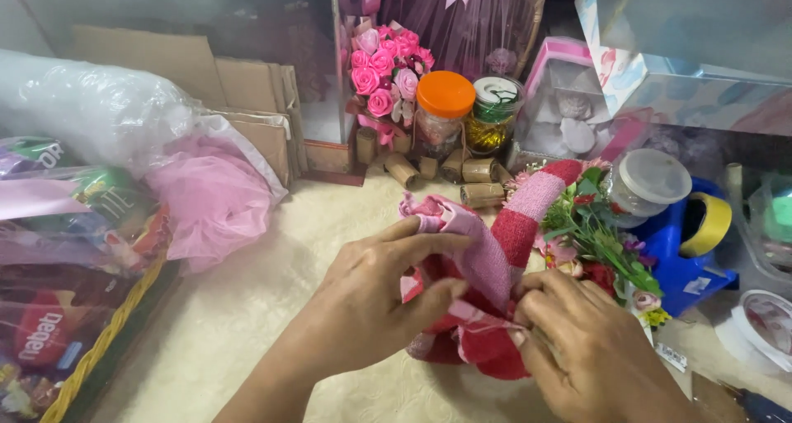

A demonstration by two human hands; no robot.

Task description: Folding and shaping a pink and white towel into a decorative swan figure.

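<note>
A gift-wrapping craft workshop: paper roses (384,70), ribbon rolls (462,171), tape dispenser (686,243), snack hamper (78,299).

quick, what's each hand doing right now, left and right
Left hand: closed, fingers pinching a fold of the pink and red towel.
Right hand: closed, gripping the same towel at its lower right.

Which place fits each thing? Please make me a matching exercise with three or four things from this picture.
Things:
1. folded red and pink cloth
2. glass jar with orange lid
3. yellow tape roll on blue dispenser
4. bunch of pink paper roses

Places:
A. far right
B. between both hands
C. back, left of the jar
D. back centre, behind the small cardboard rolls

Pairs: 1-B, 2-D, 3-A, 4-C
</note>
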